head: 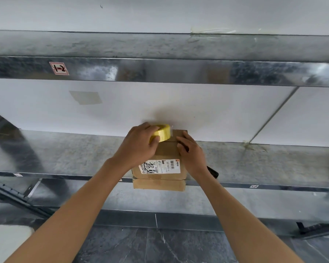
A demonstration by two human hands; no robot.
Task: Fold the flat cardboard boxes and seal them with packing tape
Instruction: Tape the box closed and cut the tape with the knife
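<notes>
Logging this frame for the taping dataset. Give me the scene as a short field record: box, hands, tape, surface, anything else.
box: flaps closed, on metal shelf, near end overhangs the shelf's front edge
label: white shipping label on the box top, near end
left hand: grips yellow tape roll at the far end of the box top
right hand: flat on the box top, right side, fingers straight
tape laid so far: cannot tell
other: dark object on the shelf behind the right wrist, kind unclear

Cardboard box [166,151]: one
Yellow tape roll [162,132]: one
Hands: two, the left hand [139,143] and the right hand [192,154]
Shipping label [160,166]: one
Black handle [213,172]: one
Red-bordered sticker [59,68]: one
Small white edge tags [254,186]: two
</notes>
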